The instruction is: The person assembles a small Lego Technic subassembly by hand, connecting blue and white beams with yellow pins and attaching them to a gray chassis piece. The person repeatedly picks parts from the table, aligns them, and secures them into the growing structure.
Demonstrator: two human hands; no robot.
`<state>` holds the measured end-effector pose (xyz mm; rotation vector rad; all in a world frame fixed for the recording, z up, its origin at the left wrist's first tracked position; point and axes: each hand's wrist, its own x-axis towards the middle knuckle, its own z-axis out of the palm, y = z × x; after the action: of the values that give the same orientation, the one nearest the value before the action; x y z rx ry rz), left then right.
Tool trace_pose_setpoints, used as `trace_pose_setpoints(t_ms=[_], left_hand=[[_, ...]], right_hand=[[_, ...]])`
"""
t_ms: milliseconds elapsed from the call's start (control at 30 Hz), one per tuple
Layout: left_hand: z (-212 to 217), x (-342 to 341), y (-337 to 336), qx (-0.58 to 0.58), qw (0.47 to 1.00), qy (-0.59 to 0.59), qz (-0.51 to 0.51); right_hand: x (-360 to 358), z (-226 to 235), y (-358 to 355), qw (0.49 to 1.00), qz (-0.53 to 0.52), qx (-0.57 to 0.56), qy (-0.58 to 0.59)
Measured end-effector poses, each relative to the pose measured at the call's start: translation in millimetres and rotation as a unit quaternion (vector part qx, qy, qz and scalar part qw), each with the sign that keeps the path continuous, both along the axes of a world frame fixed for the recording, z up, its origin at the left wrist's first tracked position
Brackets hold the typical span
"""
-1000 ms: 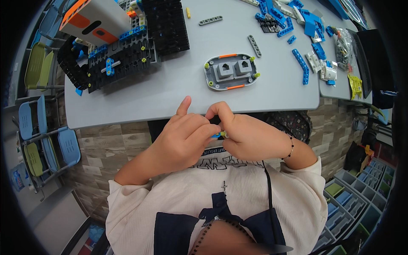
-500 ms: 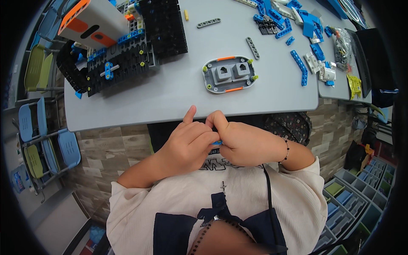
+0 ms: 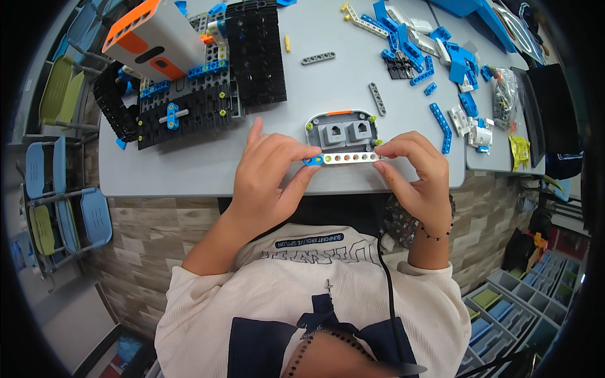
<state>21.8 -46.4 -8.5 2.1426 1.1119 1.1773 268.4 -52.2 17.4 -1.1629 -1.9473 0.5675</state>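
Note:
Between both hands is a white beam with holes (image 3: 350, 158), held level over the table's near edge. My left hand (image 3: 268, 170) pinches its left end, where a short blue connector piece (image 3: 313, 160) is joined on. The thumb and forefinger of my right hand (image 3: 419, 173) close on the beam's right end. Just beyond, and partly covered by the beam, lies a grey oval module (image 3: 346, 133) with two square sockets, an orange edge and yellow-green pegs.
A tracked brick-built vehicle (image 3: 189, 82) with a grey-orange box stands at the left. Grey beams (image 3: 377, 99) and a bent blue beam (image 3: 441, 126) lie on the table (image 3: 189, 179). Loose blue and white parts (image 3: 463, 63) pile up at the far right, near a clear bag (image 3: 506, 97).
Both hands have moved forward from my chest to over the table's edge and spread apart. The white beam, hidden before, now shows between them.

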Motion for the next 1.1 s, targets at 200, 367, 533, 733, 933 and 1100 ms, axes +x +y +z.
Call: trace_pose_setpoints(t_ms=[200, 367, 533, 733, 933, 1100], left_hand=[[-0.8, 3.3, 6.5, -0.018, 0.999, 0.033, 0.004], [-0.6, 4.2, 6.6, -0.021, 0.998, 0.052, 0.011], [0.8, 4.8, 6.1, -0.029, 0.997, 0.069, 0.02], [0.2, 5.8, 7.1, -0.029, 0.997, 0.068, 0.029], [2.5, 5.9, 6.7, -0.036, 0.996, 0.073, 0.036], [4.2, 6.0, 7.7, -0.043, 0.995, 0.086, 0.037]], right_hand=[[5.5, -12.2, 7.0, 0.999, -0.031, 0.013, -0.005], [4.5, -17.4, 8.6, 0.998, -0.048, 0.028, 0.005], [6.8, -20.7, 15.1, 0.999, -0.014, 0.05, 0.014], [6.9, -21.7, 14.2, 0.999, -0.022, 0.018, 0.031], [6.7, -22.2, 14.7, 0.999, -0.021, 0.008, 0.049], [6.1, -22.8, 14.6, 0.999, -0.027, 0.009, 0.044]])
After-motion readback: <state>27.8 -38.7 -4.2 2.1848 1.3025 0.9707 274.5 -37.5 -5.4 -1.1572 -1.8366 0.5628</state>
